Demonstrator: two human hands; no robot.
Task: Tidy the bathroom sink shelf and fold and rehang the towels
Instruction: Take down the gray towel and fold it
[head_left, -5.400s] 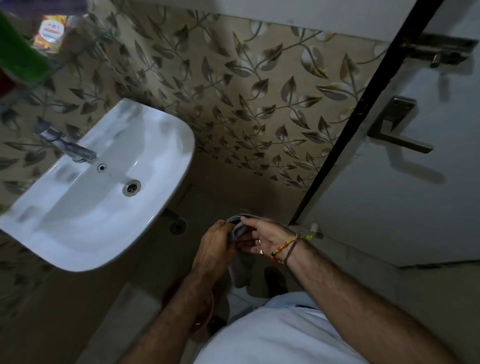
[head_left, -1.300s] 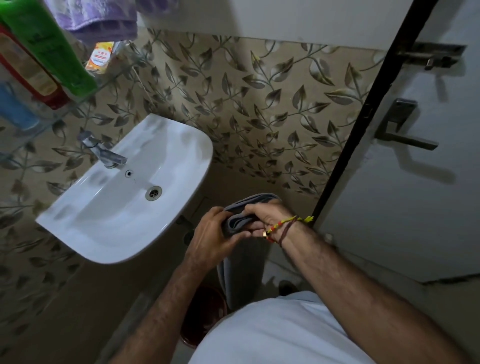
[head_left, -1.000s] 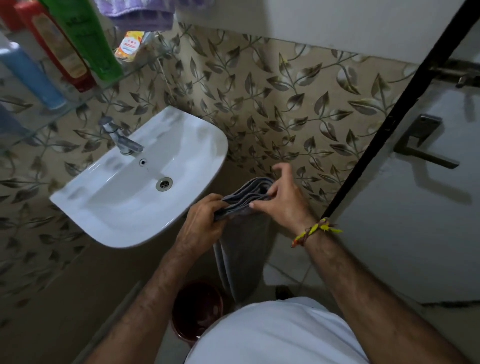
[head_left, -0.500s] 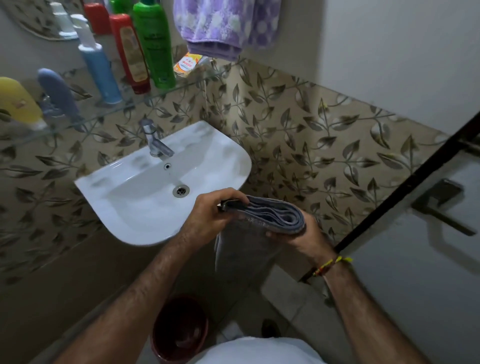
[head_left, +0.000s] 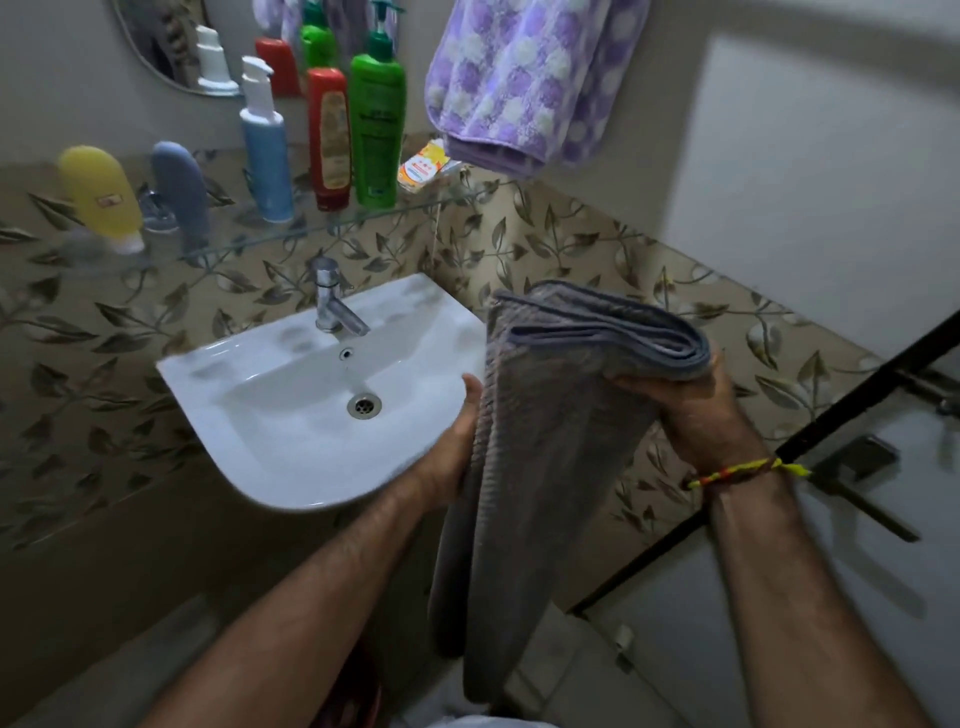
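Towel (head_left: 545, 441) held in curled right hand (head_left: 696, 410), left hand (head_left: 452, 457) gripping its edge.

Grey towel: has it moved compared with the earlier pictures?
Yes, upward. The grey towel had its folded top below the sink basin earlier; now that top is level with the tap, just right of the sink.

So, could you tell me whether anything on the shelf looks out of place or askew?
Only the small orange packet: it lies tilted at the right end of the glass shelf, beneath the hanging purple towel, while the bottles stand upright.
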